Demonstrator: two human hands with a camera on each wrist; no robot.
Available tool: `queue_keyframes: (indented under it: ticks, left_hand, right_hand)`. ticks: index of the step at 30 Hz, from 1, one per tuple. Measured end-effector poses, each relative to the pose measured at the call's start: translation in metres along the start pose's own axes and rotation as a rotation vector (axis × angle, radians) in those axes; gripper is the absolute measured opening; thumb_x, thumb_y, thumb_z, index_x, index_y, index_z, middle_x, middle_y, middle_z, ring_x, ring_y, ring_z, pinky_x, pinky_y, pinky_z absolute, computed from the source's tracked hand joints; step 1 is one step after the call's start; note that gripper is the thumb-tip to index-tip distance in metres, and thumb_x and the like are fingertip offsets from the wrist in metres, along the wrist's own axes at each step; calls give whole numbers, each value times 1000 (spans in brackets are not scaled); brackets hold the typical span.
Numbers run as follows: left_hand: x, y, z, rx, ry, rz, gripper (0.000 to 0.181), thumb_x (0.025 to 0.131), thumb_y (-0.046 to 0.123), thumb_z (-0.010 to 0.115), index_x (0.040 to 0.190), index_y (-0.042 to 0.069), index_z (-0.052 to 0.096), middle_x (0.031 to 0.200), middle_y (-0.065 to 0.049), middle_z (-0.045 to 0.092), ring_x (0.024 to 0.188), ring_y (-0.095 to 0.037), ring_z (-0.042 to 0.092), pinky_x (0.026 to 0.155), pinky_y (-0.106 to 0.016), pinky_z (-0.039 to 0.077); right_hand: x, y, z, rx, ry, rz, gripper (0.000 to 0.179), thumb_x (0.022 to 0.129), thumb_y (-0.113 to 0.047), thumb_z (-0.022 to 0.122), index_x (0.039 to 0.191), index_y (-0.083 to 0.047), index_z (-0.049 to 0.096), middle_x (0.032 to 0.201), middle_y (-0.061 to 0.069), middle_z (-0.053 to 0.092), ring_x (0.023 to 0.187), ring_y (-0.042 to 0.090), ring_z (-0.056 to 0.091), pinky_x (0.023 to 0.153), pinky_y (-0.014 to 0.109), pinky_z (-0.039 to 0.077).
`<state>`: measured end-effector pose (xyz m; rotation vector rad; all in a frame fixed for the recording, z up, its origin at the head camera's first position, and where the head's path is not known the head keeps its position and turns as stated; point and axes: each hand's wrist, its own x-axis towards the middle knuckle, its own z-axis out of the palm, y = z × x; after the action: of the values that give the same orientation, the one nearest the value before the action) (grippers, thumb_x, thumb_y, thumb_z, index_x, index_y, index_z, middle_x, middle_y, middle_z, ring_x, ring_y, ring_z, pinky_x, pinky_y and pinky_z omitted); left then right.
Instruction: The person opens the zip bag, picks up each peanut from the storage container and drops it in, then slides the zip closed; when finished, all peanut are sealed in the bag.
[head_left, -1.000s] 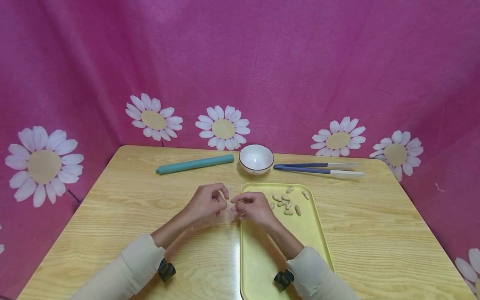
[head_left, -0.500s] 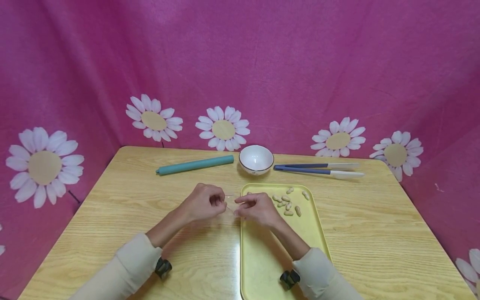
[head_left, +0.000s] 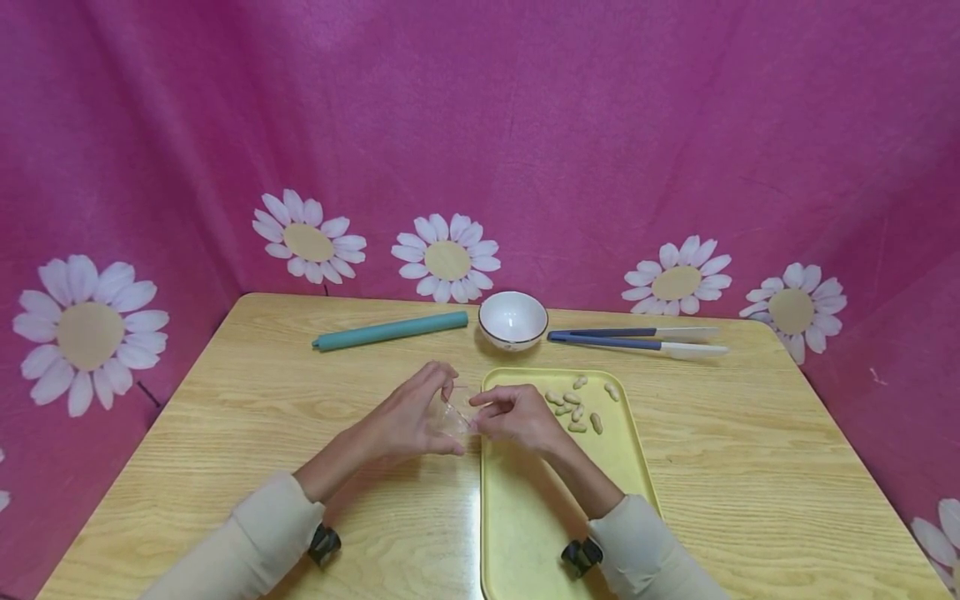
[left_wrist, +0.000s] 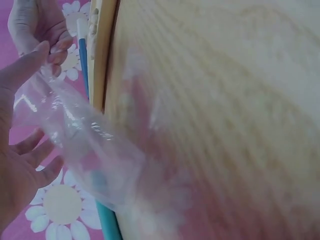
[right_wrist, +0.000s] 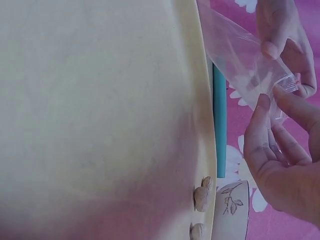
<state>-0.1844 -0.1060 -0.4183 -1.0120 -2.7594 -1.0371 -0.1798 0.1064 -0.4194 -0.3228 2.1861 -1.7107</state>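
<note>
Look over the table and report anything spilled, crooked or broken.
Nothing stands out. The peanuts lie loosely scattered, but all those in view are on the tray. The bowl stands upright; the teal rod and tongs lie beside it. The bag creases where the right hand pinches it, with no tear visible.

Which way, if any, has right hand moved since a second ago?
Yes: the right hand shifted slightly right against the yellow tray, head view.
</note>
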Motion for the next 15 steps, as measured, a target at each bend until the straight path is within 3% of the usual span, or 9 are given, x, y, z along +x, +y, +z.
queue_keyframes:
  ticks: [5,10,15]
  left_hand:
    - [-2,-4,5,-101,43,-1,65,64,29,88,108,10,45,125,-9,57,114,-23,55,95,-44,47]
    - [-2,-7,9,-154,67,-12,96,62,29,88,141,14,36,126,-8,55,121,-24,51,102,-51,41]
    - [-2,-8,10,-187,44,-40,94,62,31,88,140,8,41,130,-8,50,123,-26,47,104,-52,38]
  right_hand:
    - [0,0,-1,19,-14,-8,34,81,3,65,113,14,60,91,24,70,70,4,63,67,22,53]
    - [0,0,-2,58,-27,-16,35,82,4,65,114,15,58,90,21,71,73,6,66,72,25,55]
    - [-1,-1,-2,66,-38,-22,36,82,3,65,115,15,58,89,14,71,75,6,66,72,23,55]
